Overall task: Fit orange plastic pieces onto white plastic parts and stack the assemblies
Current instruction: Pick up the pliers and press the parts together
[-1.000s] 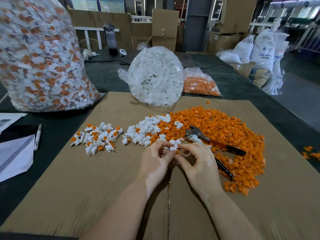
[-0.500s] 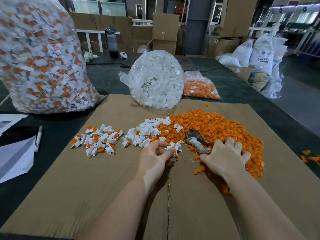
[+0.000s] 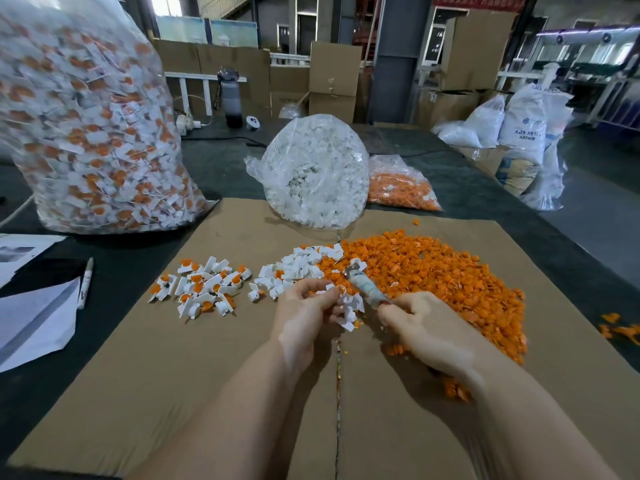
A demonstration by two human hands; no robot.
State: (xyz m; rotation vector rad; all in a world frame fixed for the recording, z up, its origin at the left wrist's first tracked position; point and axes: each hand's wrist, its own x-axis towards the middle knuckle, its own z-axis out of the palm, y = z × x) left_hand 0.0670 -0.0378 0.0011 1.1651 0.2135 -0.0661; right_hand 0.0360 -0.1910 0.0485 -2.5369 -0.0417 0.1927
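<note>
While the left hand [image 3: 304,315] curled its fingers around a small cluster of white parts [image 3: 348,308] just above the cardboard [image 3: 173,375], the right hand [image 3: 420,329] gripped the handles of a plier-like tool [image 3: 363,287], whose taped head pointed up and left toward that cluster. Whether the tool's tip actually touched the held parts was hard to tell, as the spot was small and blurred. Just beyond the hands lay a loose heap of white pieces [image 3: 298,268], touching the left edge of a broad orange pile [image 3: 433,275] that spread to the right, under and past the right wrist. Further left on the cardboard, apart from those heaps, sat a group of finished assemblies [image 3: 201,285], white with orange inserts. Behind the cardboard stood a bag of white parts [image 3: 315,171], with a flatter bag of orange pieces [image 3: 401,188] beside it on the right. A large clear sack of assemblies [image 3: 86,126] rose at the far left. A marker [image 3: 86,282] and papers [image 3: 34,320] lay on the dark table [image 3: 221,168] at the left edge
</note>
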